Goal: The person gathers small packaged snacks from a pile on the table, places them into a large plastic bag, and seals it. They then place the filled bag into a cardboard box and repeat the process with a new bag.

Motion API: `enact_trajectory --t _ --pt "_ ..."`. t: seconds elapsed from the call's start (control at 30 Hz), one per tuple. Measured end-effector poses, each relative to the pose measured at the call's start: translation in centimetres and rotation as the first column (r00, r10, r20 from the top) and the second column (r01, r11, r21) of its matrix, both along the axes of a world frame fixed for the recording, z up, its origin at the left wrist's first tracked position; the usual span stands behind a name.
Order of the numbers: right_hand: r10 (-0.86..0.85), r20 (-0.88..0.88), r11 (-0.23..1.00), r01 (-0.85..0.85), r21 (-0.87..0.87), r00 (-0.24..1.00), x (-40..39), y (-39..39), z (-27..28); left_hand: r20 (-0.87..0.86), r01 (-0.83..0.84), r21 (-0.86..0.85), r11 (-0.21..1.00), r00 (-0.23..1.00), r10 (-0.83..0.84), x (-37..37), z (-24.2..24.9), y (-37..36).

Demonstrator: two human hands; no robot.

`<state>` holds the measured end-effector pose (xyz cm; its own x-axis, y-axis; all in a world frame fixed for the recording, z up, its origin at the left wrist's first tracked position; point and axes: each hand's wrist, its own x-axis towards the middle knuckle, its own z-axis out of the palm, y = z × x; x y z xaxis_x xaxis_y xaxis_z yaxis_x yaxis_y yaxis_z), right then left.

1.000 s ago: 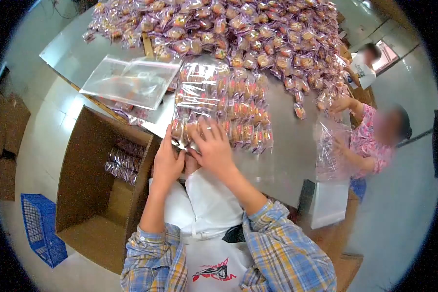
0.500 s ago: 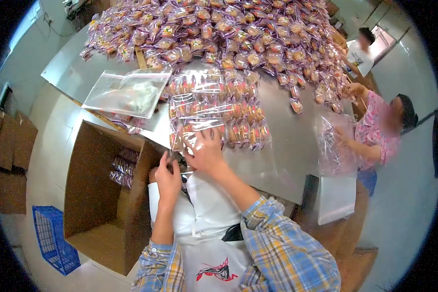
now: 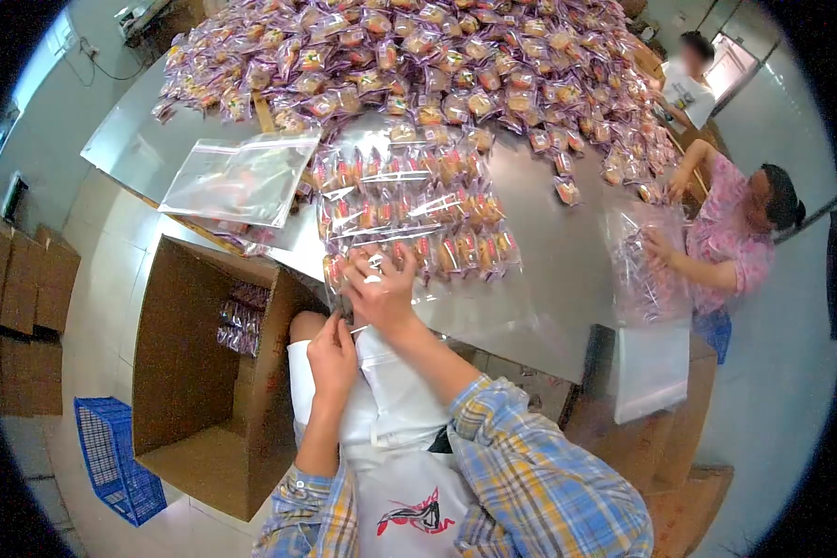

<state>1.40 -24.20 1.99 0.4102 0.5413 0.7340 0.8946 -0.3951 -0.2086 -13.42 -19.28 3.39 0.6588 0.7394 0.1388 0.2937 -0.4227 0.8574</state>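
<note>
Shiny grey worktop (image 3: 567,270), snack heap (image 3: 456,56) on top. Our right hand (image 3: 378,288) pinches filled clear bag (image 3: 409,209); left hand (image 3: 333,352) grips its edge. Cardboard box (image 3: 186,372), blue crate (image 3: 112,460) on floor.

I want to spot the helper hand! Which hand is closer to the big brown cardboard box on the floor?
Left. The left hand is beside the big brown cardboard box, close to its near wall. The right hand is farther off, up on the clear plastic bag of wrapped snacks on the table.
</note>
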Motion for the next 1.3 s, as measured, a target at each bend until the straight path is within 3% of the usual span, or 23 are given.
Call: enact_trajectory --t 0.1,0.3,0.4,0.6,0.7,0.73,0.8,0.83,0.87,0.9,0.97,1.07,1.17,1.2,1.3 --pt "0.006 0.003 1.000 -0.006 0.010 1.000 -0.1 0.0 0.5 0.031 -0.015 0.022 1.000 0.999 0.015 0.2 -0.4 -0.2" --pt "0.112 -0.051 0.972 -0.120 -0.202 0.992 -0.5 -2.5 1.6 0.086 -0.009 0.060 0.998 0.996 0.004 0.0 -1.8 -0.4" --pt "0.118 -0.143 0.953 -0.152 -0.263 0.983 -0.6 -3.6 3.0 0.087 -0.002 -0.002 1.000 0.996 0.003 -0.3 -1.0 -0.6" --pt "0.034 -0.155 0.905 -0.097 -0.415 0.987 -0.5 -7.6 5.2 0.093 -0.017 -0.181 0.983 0.995 0.034 -1.6 -0.8 0.8" --pt "-0.017 -0.137 0.919 -0.039 -0.393 0.990 0.5 -9.8 5.6 0.072 -0.068 -0.110 0.992 0.994 0.076 -2.0 -0.9 1.9" --pt "-0.025 -0.162 0.924 -0.039 -0.380 0.986 1.0 -10.4 6.0 -0.095 -0.139 -0.033 0.990 0.986 0.135 -2.1 -0.4 1.9" --pt "-0.080 -0.214 0.919 -0.011 -0.394 0.974 1.8 -11.5 5.8 0.062 -0.160 0.353 0.922 0.987 0.148 -1.7 1.0 1.2" --pt "-0.081 -0.200 0.918 -0.005 -0.397 0.976 2.1 -11.9 5.8 0.140 -0.186 0.529 0.828 0.981 0.131 -1.5 1.8 0.8" --pt "-0.079 -0.188 0.917 -0.002 -0.398 0.979 2.5 -12.0 5.7 0.128 -0.100 0.614 0.783 0.991 0.026 -1.8 2.2 0.3" --pt "-0.073 -0.179 0.916 -0.005 -0.402 0.981 2.7 -12.0 5.5 0.162 -0.017 0.632 0.775 0.981 -0.110 -2.0 2.8 -0.5" --pt "-0.045 -0.187 0.949 -0.017 -0.315 0.981 2.5 -11.8 4.3 0.187 0.270 0.496 0.825 0.895 -0.405 -1.1 3.3 -2.2" --pt "-0.041 -0.195 0.967 -0.010 -0.254 0.980 2.4 -11.3 4.4 -0.033 0.336 0.630 0.700 0.912 -0.409 2.7 5.2 -4.0" --pt "-0.051 -0.221 0.966 -0.008 -0.258 0.974 2.1 -11.1 5.1 -0.067 0.252 0.733 0.632 0.951 -0.302 4.9 4.9 -3.8" --pt "-0.067 -0.246 0.957 -0.007 -0.289 0.967 2.0 -11.6 4.8 0.009 0.218 0.744 0.632 0.942 -0.336 4.9 4.2 -3.9" --pt "-0.053 -0.163 0.967 0.010 -0.253 0.985 2.1 -11.5 3.8 0.009 0.450 0.639 0.624 0.807 -0.591 4.0 2.0 -4.9"
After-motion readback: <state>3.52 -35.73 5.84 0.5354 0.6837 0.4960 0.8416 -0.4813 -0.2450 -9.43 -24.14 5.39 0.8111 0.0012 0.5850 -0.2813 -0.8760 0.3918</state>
